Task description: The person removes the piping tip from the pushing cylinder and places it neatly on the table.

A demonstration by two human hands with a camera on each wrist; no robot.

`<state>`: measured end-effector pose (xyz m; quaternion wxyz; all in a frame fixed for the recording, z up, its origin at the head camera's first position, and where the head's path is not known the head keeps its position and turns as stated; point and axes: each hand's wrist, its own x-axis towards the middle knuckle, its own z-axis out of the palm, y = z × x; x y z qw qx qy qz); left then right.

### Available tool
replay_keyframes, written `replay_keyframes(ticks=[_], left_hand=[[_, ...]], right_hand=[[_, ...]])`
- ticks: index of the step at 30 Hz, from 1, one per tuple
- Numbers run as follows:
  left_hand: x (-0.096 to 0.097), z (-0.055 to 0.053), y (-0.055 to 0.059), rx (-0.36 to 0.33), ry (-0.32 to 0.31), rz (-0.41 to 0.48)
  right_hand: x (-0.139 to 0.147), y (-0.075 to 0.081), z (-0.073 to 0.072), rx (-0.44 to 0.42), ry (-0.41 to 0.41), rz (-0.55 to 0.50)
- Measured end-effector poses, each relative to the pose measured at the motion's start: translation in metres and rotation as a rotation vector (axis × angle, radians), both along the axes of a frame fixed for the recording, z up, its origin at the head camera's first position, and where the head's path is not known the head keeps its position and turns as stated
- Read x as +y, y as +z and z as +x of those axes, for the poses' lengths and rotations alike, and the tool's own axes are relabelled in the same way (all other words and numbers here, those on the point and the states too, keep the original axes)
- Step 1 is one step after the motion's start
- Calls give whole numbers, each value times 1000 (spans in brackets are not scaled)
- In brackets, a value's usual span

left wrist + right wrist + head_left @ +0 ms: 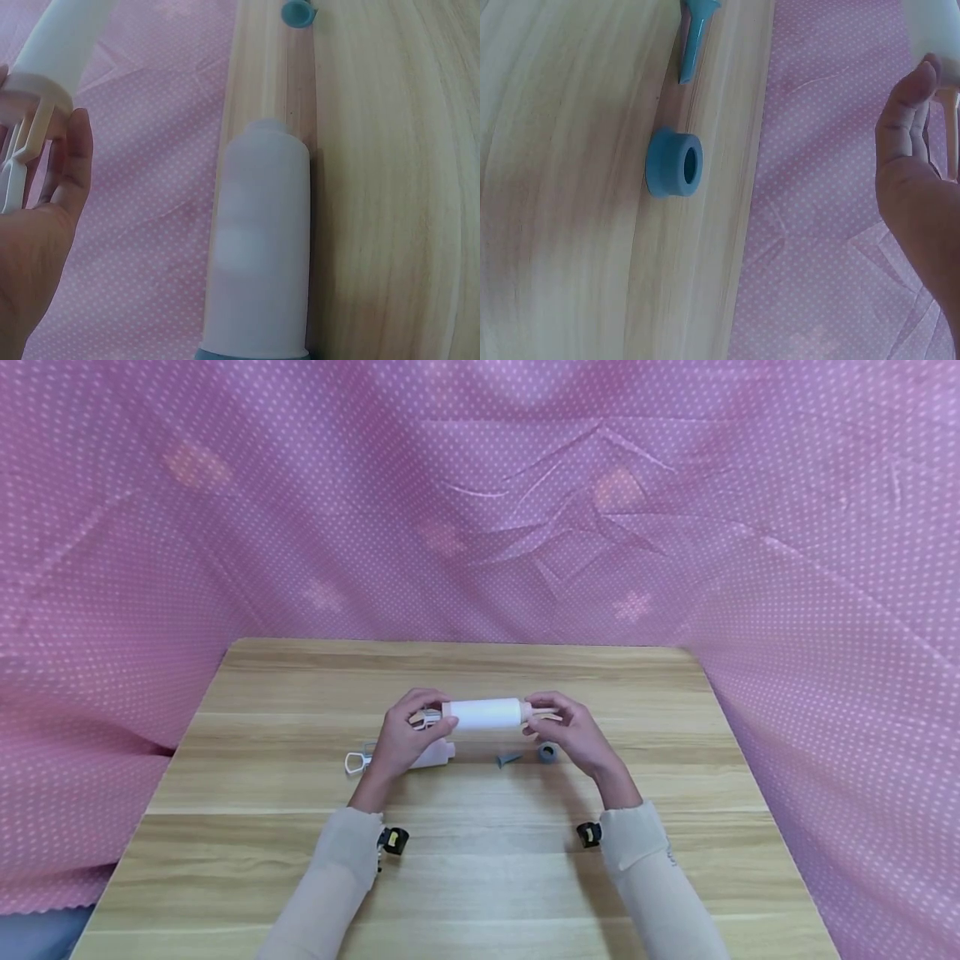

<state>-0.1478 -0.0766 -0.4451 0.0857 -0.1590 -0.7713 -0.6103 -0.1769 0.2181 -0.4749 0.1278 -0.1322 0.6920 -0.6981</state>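
Observation:
A white syringe-like tube [486, 713] with pale pink ends is held level above the table between both hands. At its left end, by a white handle frame [34, 139], my left hand [405, 735] grips it between thumb and fingers. My right hand [576, 735] pinches the opposite end, where a thin pink nozzle [951, 135] points out toward the palm. Beneath the left hand lies a second white tube [262, 240] with a blue-grey end band, partly hidden in the head view.
A blue-grey nozzle [509, 759] and a blue-grey ring cap [548, 752] lie on the wooden table [487, 893] below the raised tube. A white loop handle [355, 763] sticks out left of the second tube. Pink dotted cloth [480, 527] surrounds the table.

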Motion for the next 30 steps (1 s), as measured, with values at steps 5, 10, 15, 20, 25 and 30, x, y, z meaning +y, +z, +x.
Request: replay_keyframes(ticks=[5, 10, 15, 20, 25, 30], left_hand=[[2, 0, 0, 4, -23, 8], [3, -1, 2, -1, -32, 15], [2, -3, 3, 8, -26, 10], [1, -5, 3, 1, -22, 3], [0, -8, 3, -16, -24, 4], [-2, -11, 4, -20, -25, 14]], right_hand=[[-2, 4, -1, -25, -57, -17], [-4, 5, -3, -83, -75, -19], [-3, 4, -5, -121, -64, 8], [-1, 4, -6, -72, -39, 21], [-1, 5, -7, 1, -4, 26], [-3, 5, -7, 9, 7, -2]])
